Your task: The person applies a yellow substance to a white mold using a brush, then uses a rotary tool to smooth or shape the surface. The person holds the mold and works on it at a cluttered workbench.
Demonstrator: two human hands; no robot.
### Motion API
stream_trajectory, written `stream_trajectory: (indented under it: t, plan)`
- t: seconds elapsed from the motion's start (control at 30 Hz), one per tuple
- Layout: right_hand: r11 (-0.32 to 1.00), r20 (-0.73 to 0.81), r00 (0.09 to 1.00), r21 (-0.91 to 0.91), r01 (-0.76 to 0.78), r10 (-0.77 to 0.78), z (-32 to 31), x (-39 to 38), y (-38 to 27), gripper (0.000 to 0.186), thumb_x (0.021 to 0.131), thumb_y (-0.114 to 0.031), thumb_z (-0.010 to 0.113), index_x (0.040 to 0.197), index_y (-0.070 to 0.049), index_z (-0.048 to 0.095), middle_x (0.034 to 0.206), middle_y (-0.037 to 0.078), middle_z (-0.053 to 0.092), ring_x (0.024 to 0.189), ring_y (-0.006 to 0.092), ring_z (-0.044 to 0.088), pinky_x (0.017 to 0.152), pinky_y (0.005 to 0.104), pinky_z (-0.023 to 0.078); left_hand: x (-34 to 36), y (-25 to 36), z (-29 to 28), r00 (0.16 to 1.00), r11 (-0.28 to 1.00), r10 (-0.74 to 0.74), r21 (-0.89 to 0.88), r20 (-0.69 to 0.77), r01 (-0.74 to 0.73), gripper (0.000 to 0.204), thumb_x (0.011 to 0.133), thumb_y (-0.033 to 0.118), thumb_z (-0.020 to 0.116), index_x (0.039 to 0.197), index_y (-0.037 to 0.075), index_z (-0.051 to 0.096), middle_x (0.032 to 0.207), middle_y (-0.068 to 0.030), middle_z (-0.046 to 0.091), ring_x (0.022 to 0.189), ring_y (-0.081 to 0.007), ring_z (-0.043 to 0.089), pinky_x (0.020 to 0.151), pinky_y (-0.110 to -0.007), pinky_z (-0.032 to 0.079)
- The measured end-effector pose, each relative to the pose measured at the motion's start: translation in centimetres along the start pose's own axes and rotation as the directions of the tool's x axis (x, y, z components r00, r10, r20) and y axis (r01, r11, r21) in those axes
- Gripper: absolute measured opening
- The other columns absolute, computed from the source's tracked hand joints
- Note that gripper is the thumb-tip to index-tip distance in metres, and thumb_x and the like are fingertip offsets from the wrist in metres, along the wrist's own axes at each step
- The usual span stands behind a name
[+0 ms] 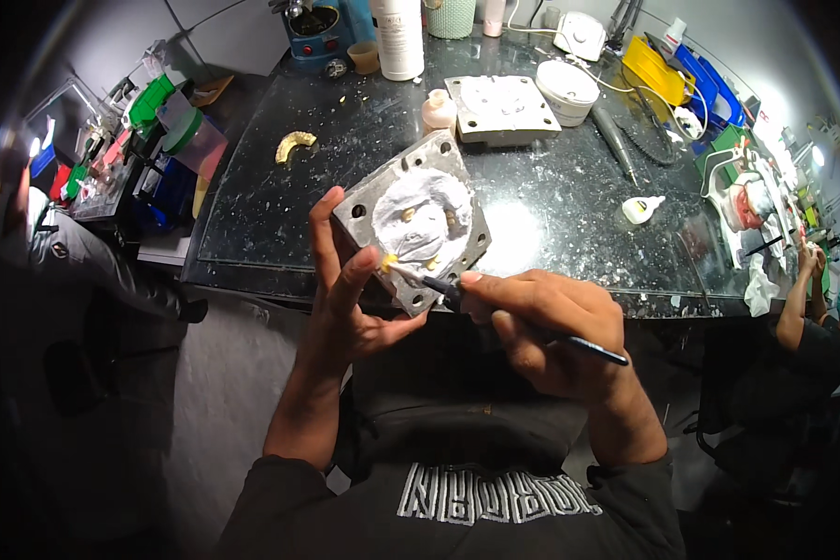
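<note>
My left hand (pixel 345 308) grips a tilted grey metal flask (pixel 355 233) with holes around it and white plaster (pixel 411 210) set in its middle, with small yellowish bits in the plaster. My right hand (pixel 560 327) is closed on a slim dark-handled brush (pixel 597 353), whose pale tip touches something yellow at the lower-left edge of the plaster. Behind the flask stand a small pinkish bottle (pixel 439 110) and a second plaster-filled flask (pixel 504 128) lying flat on the dark worktop (pixel 243 215).
A curved cream piece (pixel 294 145), white bottle (pixel 397 37), round tub (pixel 566 98), handpiece (pixel 616 140), dropper bottle (pixel 640 210) and yellow tray (pixel 651 70) are on the worktop. A seated person's leg (pixel 112 271) is at left; another person's arms (pixel 798 299) are at right.
</note>
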State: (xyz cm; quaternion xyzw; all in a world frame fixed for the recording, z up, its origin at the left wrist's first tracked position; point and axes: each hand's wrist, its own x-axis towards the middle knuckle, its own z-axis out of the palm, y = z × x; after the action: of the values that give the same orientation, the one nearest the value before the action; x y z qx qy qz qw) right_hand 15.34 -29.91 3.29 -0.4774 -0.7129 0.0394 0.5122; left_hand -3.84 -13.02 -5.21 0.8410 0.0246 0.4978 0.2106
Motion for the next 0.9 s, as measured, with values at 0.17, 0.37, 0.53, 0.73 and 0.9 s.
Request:
stream_trajectory:
  t: [0.17, 0.37, 0.53, 0.73, 0.9]
  plan:
    - [0.976, -0.083, 0.972, 0.029, -0.217, 0.218, -0.8, -0.8, 0.5, 0.024, 0.105, -0.007, 0.060, 0.118, 0.009, 0.072, 0.091, 0.015, 0.074, 0.079, 0.0199, 0.073, 0.075, 0.0311, 0.059, -0.2, 0.4, 0.6, 0.992, 0.991, -0.086, -0.110, -0.093, 0.076, 0.125, 0.059, 0.007, 0.099, 0.161, 0.042, 0.034, 0.168, -0.0312, 0.011, 0.149, -0.0505, 0.039, 0.112, -0.058, 0.049]
    - [0.969, -0.081, 0.969, 0.096, -0.227, 0.235, -0.6, -0.6, 0.8, 0.023, 0.102, -0.005, 0.060, 0.116, 0.009, 0.072, 0.091, 0.015, 0.075, 0.076, 0.0192, 0.073, 0.071, 0.0309, 0.059, 0.2, 0.4, 0.9, 0.993, 0.991, -0.070, -0.121, -0.098, 0.058, 0.125, 0.061, 0.006, 0.098, 0.160, 0.044, 0.033, 0.167, -0.0307, 0.010, 0.146, -0.0500, 0.042, 0.108, -0.056, 0.054]
    - [0.942, -0.212, 0.925, 0.190, -0.278, 0.316, -0.8, -1.6, 1.7, 0.022, 0.096, 0.002, 0.062, 0.114, 0.008, 0.073, 0.090, 0.015, 0.077, 0.073, 0.0180, 0.075, 0.067, 0.0288, 0.060, 0.2, 0.5, 0.7, 0.992, 0.996, -0.084, -0.049, -0.092, 0.080, 0.127, 0.060, 0.005, 0.098, 0.161, 0.045, 0.031, 0.166, -0.0307, 0.011, 0.143, -0.0493, 0.045, 0.107, -0.054, 0.056]
    - [0.929, -0.181, 0.916, 0.163, -0.331, 0.358, -1.1, -1.7, 1.4, 0.022, 0.097, 0.003, 0.059, 0.112, 0.008, 0.074, 0.091, 0.014, 0.077, 0.074, 0.0166, 0.074, 0.066, 0.0278, 0.059, 0.1, 0.6, 0.7, 0.993, 0.997, -0.069, -0.046, -0.096, 0.064, 0.130, 0.058, 0.006, 0.099, 0.161, 0.046, 0.030, 0.166, -0.0310, 0.012, 0.143, -0.0491, 0.045, 0.106, -0.054, 0.056]
    - [0.954, -0.194, 0.939, 0.154, -0.258, 0.285, -0.3, -0.9, 1.9, 0.020, 0.097, 0.002, 0.062, 0.113, 0.008, 0.073, 0.093, 0.014, 0.077, 0.073, 0.0173, 0.074, 0.066, 0.0287, 0.059, 0.0, 0.5, 0.8, 0.993, 0.997, -0.075, -0.040, -0.097, 0.071, 0.132, 0.058, 0.005, 0.099, 0.162, 0.046, 0.028, 0.166, -0.0308, 0.011, 0.143, -0.0490, 0.046, 0.107, -0.054, 0.056]
